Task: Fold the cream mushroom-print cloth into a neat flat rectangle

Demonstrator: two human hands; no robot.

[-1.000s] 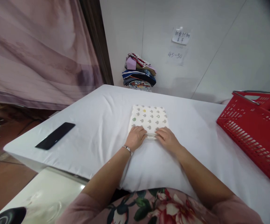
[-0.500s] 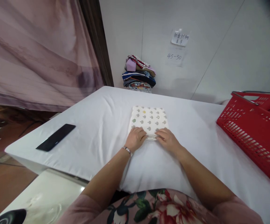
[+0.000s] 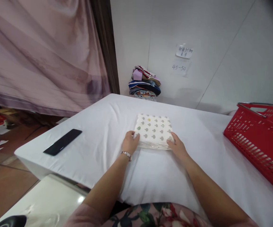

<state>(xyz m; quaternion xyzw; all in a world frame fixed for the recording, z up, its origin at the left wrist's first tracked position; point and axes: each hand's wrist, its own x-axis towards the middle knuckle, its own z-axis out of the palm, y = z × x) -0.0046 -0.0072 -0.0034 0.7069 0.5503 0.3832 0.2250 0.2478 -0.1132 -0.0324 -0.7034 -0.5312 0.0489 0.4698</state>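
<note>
A white folded cloth (image 3: 153,129) with grey tree-like prints and a few small green and yellow marks lies on the white-covered table (image 3: 98,138). Its layered folded edge faces me. My left hand (image 3: 131,142) grips the near left corner, thumb on top and fingers at the side. At the near right corner, my right hand (image 3: 177,145) holds the cloth the same way. The undersides of the fingers are hidden by the cloth.
A black flat slab (image 3: 63,142) lies on the table's left. On the right stands a red plastic basket (image 3: 256,138) with a metal handle. Several folded fabrics form a stack (image 3: 144,83) by the wall, below paper signs (image 3: 183,52). A pink curtain (image 3: 44,56) hangs at left.
My hands have moved apart, from the middle of the cloth's near edge out to its two near corners. The view has tilted up slightly.
</note>
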